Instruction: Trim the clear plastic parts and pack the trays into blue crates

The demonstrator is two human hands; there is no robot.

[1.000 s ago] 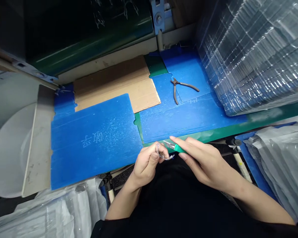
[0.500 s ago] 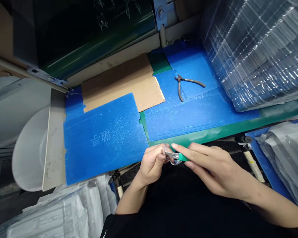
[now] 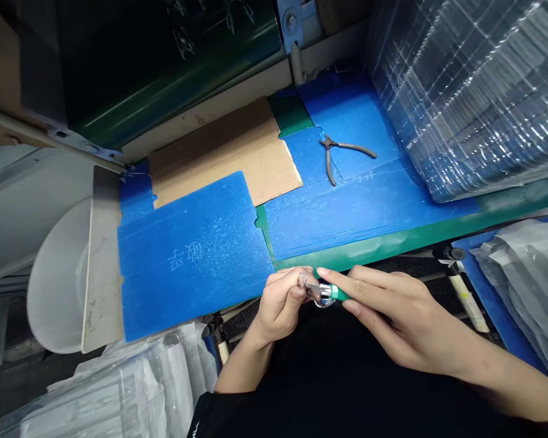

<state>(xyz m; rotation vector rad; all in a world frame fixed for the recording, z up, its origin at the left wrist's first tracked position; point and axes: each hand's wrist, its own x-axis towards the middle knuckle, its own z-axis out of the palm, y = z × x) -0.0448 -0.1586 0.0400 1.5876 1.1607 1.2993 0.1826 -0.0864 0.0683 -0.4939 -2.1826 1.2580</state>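
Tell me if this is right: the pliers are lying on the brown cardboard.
Not quite: the head view shows the pliers lying on the blue plastic sheet, not on the brown cardboard, which sits to their left.

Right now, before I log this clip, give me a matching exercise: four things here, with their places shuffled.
Things:
1 pliers
2 green-handled craft knife
3 brown cardboard sheet
4 clear plastic-wrapped stack

Places:
A held in the right hand
B lying open on a blue corrugated board
C at far right, beside that board
D along the far edge of the blue board marked with white characters

Pairs: 1-B, 2-A, 3-D, 4-C
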